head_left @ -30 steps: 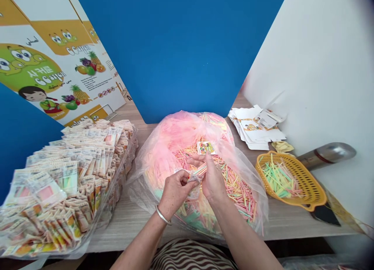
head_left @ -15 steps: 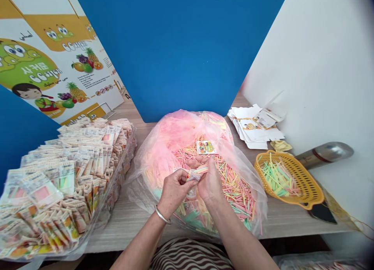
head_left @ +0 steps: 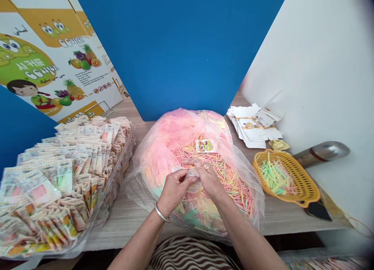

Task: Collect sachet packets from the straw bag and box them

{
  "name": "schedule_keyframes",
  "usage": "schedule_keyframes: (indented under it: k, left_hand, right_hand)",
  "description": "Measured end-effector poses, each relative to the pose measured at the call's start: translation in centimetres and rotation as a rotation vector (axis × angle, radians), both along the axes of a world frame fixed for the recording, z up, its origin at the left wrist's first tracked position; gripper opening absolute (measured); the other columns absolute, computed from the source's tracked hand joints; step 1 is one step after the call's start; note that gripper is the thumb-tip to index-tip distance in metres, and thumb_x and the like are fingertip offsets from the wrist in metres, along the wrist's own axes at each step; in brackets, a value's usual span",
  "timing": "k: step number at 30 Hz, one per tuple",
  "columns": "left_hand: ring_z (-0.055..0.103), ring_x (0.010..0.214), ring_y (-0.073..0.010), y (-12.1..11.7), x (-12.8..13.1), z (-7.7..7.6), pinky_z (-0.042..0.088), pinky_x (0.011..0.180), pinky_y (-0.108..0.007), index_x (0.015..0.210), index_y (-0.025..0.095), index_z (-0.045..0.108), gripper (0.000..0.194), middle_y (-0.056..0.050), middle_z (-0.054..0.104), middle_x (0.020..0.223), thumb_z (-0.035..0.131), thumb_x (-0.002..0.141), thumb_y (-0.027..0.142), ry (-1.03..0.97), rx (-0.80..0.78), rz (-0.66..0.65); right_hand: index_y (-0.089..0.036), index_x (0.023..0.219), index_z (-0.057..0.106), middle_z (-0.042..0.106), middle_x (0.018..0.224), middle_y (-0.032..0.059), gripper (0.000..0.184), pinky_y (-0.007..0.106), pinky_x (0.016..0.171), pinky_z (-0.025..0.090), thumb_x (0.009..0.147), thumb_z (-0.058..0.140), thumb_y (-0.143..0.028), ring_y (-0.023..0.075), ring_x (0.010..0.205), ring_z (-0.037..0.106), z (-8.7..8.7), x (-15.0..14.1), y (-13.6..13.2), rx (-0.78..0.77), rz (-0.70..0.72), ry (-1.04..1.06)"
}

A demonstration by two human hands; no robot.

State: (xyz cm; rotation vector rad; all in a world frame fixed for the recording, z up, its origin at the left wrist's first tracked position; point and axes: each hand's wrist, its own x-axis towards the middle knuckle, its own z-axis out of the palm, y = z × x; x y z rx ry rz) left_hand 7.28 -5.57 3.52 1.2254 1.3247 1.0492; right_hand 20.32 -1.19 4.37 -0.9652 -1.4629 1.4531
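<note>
A big clear plastic bag full of thin pink, green and yellow sticks lies on the table in front of me. Over it, my left hand pinches a small clear packet. My right hand is closed on the same packet's other side, its fingers pressed to it. A little printed card rests on the sticks just beyond my hands. A silver bangle sits on my left wrist.
A heap of filled printed packets fills the left of the table. A yellow basket with some sticks stands at the right, with a metal cylinder behind it. Flat printed cartons lie at the back right. Blue panels stand behind.
The coloured sticks that stuck out between my right fingers no longer show; my right hand has lowered onto the packet. The view drifted slightly.
</note>
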Motion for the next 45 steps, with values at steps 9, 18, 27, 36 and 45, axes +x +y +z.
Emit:
schedule_keyframes:
  k: [9, 18, 27, 36, 45]
  left_hand:
    - [0.058, 0.115, -0.0214, -0.3, 0.4, -1.3, 0.042, 0.104, -0.033, 0.104, 0.020, 0.074, 0.033, -0.006, 0.066, 0.121, 0.056, 0.090, 0.044, -0.132, 0.180, 0.131]
    - [0.064, 0.074, -0.0136, -0.6, -3.6, -2.1, 0.053, 0.073, -0.028, 0.100, 0.019, 0.066, 0.041, -0.004, 0.070, 0.094, 0.059, 0.085, 0.055, -0.456, 0.134, 0.613]
    - [0.054, 0.066, -0.0131, -2.4, -6.3, -2.5, 0.042, 0.062, -0.022, 0.072, 0.015, 0.063, 0.047, 0.000, 0.061, 0.068, 0.061, 0.077, 0.062, -0.070, -0.092, 0.448]
    - [0.055, 0.065, -0.0104, 1.2, -6.3, -1.7, 0.044, 0.063, -0.020, 0.090, 0.017, 0.059, 0.036, 0.000, 0.062, 0.076, 0.056, 0.086, 0.052, -0.141, 0.129, 0.587]
    - [0.063, 0.096, -0.0197, 5.4, -8.4, -4.2, 0.051, 0.088, -0.034, 0.127, 0.019, 0.052, 0.047, -0.009, 0.065, 0.112, 0.054, 0.080, 0.018, 0.366, 0.204, 0.783]
  right_hand:
    - [-0.025, 0.128, 0.064, 0.059, 0.135, 0.0089, 0.060, 0.048, 0.112, 0.032, 0.092, 0.043, -0.068, 0.0272, 0.130, 0.048, 1.3, 0.4, -0.4, 0.254, 0.124, -0.278]
    - [-0.021, 0.104, 0.068, 0.066, 0.118, 0.0104, 0.030, 0.046, 0.103, 0.039, 0.088, 0.062, -0.046, 0.0281, 0.115, 0.057, -1.0, 1.6, -0.1, 0.299, -0.103, -0.412]
    - [-0.015, 0.116, 0.059, 0.062, 0.115, 0.0151, 0.046, 0.048, 0.100, 0.031, 0.079, 0.071, -0.039, 0.0335, 0.115, 0.051, -4.0, -2.8, -0.2, 0.407, 0.074, -0.961]
    - [-0.019, 0.088, 0.060, 0.064, 0.085, 0.0025, 0.008, 0.034, 0.080, 0.039, 0.080, 0.062, -0.020, 0.0201, 0.079, 0.055, -2.7, -0.7, 0.6, 0.251, 0.140, -0.648]
    - [-0.017, 0.090, 0.067, 0.069, 0.088, 0.0089, 0.025, 0.034, 0.072, 0.045, 0.065, 0.073, -0.015, 0.0257, 0.080, 0.061, -2.6, 9.3, 4.2, 0.131, 0.083, -0.945]
